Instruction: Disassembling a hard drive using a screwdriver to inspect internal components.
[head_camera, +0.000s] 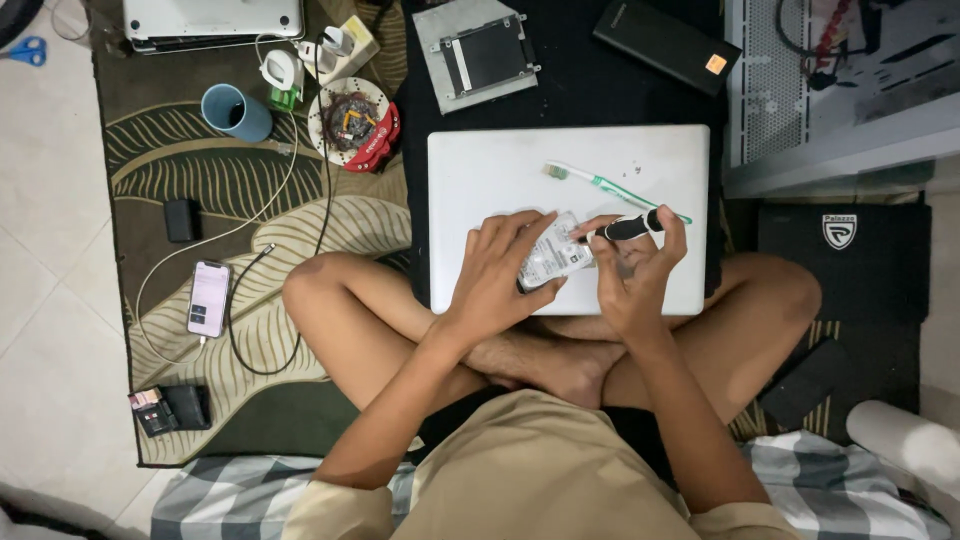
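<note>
Landmark: closed white laptop (560, 180) lying flat before the seated person's crossed legs; every place below is told from it.
Drive: small flat hard drive (556, 255) with a pale label on its face, held just above the laptop's near edge, tilted toward the person.
Left hand: left hand (500, 275) clamped on the drive, fingers curled over its far and left edges, thumb beneath.
Right hand: right hand (635, 270) closed round a black-handled screwdriver (625, 229); its tip meets the drive's upper right corner.
Handling: the drive looks stiff, light, smooth-cased and probably fragile inside; best taken by its long edges, clear of the labelled face; likely to slip if only pinched.
Toothbrush: green and white toothbrush (610, 187) lying on the laptop lid, just beyond the hands.
Bracket: grey metal drive bracket (482, 55) beyond the laptop's far left corner, on a black mat.
Black box: flat black oblong (667, 42) with a small orange square label at one corner, beyond the laptop's far right.
Cup: blue cup (236, 111) well left of the laptop, on the leaf-patterned rug (200, 170).
Phone: phone (209, 298) with lit screen, left of the laptop, cable attached.
Black pad: dark pad (840, 260) with a white shield emblem, just right of the laptop.
</note>
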